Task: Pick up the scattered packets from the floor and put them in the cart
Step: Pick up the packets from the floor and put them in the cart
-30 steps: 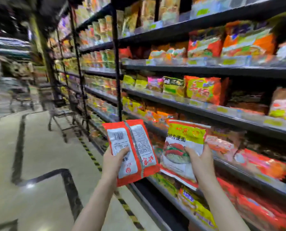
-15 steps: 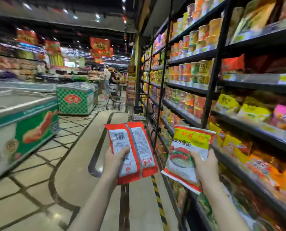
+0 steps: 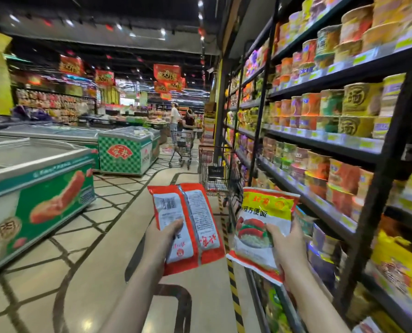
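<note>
Packets, long axes upright: left hand grips the red packet, right hand the yellow packet.

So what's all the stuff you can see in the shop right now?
Red packet: one, red and white, back side with barcode showing, held up over the aisle floor.
Yellow packet: one, yellow, white and red, held up beside the shelves.
Near cart: one, metal wire, straight ahead by the shelves.
Far cart: one, metal wire, further down the aisle near two people.
Shelves: long black rack on the right, full of colourful noodle tubs and packets.
Freezers: green and white chests along the left.
Hanging signs: several, red, under the ceiling.
Floor: beige tiles with dark lines.
Left hand: grips the red packet.
Right hand: grips the yellow packet.
</note>
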`<action>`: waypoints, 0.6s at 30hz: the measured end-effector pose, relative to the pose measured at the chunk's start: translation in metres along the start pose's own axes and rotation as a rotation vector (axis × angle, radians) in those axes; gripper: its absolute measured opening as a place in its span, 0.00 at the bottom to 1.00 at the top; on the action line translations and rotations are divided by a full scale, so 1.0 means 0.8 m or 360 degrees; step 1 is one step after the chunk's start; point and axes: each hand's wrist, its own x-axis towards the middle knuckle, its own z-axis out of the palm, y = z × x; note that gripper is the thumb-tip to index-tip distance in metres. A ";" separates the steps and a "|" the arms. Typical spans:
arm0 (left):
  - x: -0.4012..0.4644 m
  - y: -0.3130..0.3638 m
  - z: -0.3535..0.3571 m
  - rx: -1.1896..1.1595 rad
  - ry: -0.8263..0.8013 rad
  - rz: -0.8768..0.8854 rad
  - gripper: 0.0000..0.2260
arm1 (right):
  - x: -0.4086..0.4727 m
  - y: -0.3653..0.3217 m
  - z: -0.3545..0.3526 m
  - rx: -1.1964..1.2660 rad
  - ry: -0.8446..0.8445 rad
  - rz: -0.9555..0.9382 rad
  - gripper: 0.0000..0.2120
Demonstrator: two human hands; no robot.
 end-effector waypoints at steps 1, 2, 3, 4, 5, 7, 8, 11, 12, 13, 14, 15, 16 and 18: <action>0.032 -0.007 0.010 0.0001 -0.0001 0.0008 0.06 | 0.030 0.012 0.015 0.0017 0.0020 -0.0001 0.27; 0.065 -0.014 0.021 0.0002 -0.0006 0.0018 0.06 | 0.061 0.020 0.030 0.0041 0.0042 -0.0005 0.27; 0.100 -0.019 0.032 -0.0006 -0.0011 0.0028 0.07 | 0.093 0.028 0.043 0.0062 0.0054 -0.0004 0.27; 0.135 -0.024 0.044 -0.0010 -0.0016 0.0033 0.08 | 0.124 0.035 0.055 0.0069 0.0054 -0.0020 0.27; 0.171 -0.030 0.056 -0.0003 -0.0024 0.0036 0.08 | 0.157 0.041 0.067 0.0058 0.0060 -0.0016 0.26; 0.238 -0.039 0.081 0.0018 -0.0043 0.0034 0.08 | 0.218 0.056 0.087 0.0054 0.0082 -0.0038 0.22; 0.271 -0.043 0.093 0.0025 -0.0053 0.0038 0.08 | 0.246 0.062 0.097 0.0067 0.0093 -0.0055 0.21; 0.359 -0.060 0.131 0.0079 -0.0062 0.0067 0.08 | 0.328 0.091 0.127 0.0053 0.0083 -0.0014 0.21; 0.386 -0.069 0.143 0.0083 -0.0056 0.0087 0.09 | 0.354 0.104 0.138 0.0041 0.0085 0.0004 0.20; 0.415 -0.077 0.156 0.0082 -0.0038 0.0107 0.09 | 0.383 0.118 0.150 0.0027 0.0085 0.0037 0.17; 0.443 -0.087 0.170 0.0074 -0.0010 0.0124 0.10 | 0.411 0.128 0.162 0.0002 0.0097 0.0058 0.15; 0.471 -0.096 0.184 0.0077 0.0011 0.0135 0.10 | 0.443 0.142 0.174 -0.0013 0.0105 0.0079 0.13; 0.501 -0.105 0.198 0.0089 0.0027 0.0146 0.11 | 0.474 0.153 0.186 -0.0019 0.0120 0.0071 0.13; 0.567 -0.125 0.228 0.0119 0.0036 0.0160 0.10 | 0.542 0.174 0.209 -0.0005 0.0122 0.0043 0.14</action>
